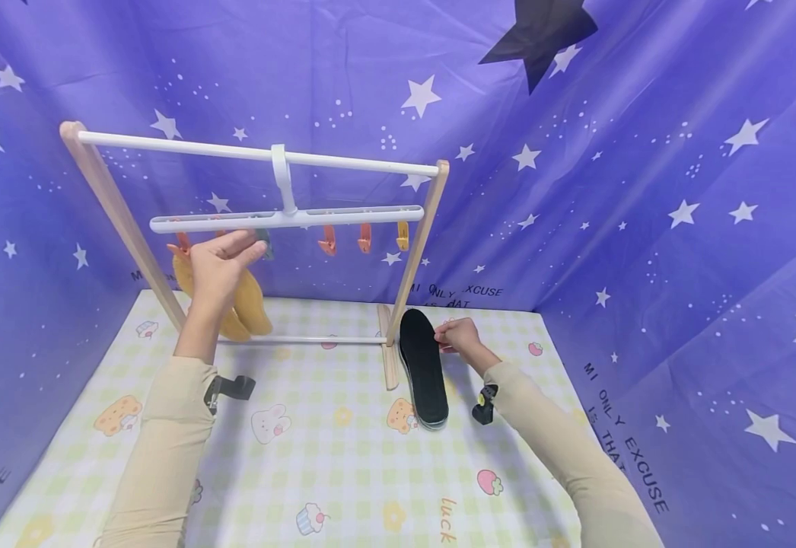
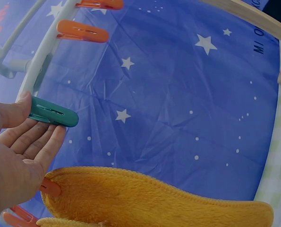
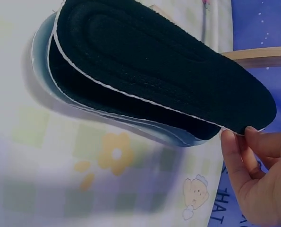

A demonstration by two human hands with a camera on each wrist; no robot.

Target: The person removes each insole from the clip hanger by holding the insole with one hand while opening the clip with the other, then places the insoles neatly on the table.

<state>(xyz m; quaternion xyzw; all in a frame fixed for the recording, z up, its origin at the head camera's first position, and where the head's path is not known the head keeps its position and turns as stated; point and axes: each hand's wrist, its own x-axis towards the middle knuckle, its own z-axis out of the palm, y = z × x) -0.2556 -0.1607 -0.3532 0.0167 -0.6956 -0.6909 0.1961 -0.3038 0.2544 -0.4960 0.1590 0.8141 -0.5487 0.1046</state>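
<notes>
My left hand (image 1: 216, 274) is raised to the white hanger (image 1: 220, 221), its thumb and fingers pinching a green clip (image 2: 55, 113). Below that hand, mustard-yellow fuzzy insoles (image 2: 145, 196) hang from orange clips (image 2: 50, 187). Over on the right, my right hand (image 1: 460, 336) pinches the edge of a black insole (image 3: 164, 66) near one end, between thumb and fingertips. In the right wrist view this insole is lifted at an angle over another black insole (image 3: 116, 105), which has a pale bluish underside and lies on the tablecloth.
The hanger hooks over the white top bar (image 1: 186, 146) of a wooden-legged rack (image 1: 417, 259). More orange clips (image 1: 328, 240) and a yellow clip (image 1: 402, 236) hang along its right half. A checked cloth (image 1: 343, 457) covers the table; blue starry curtains (image 1: 617, 251) surround it.
</notes>
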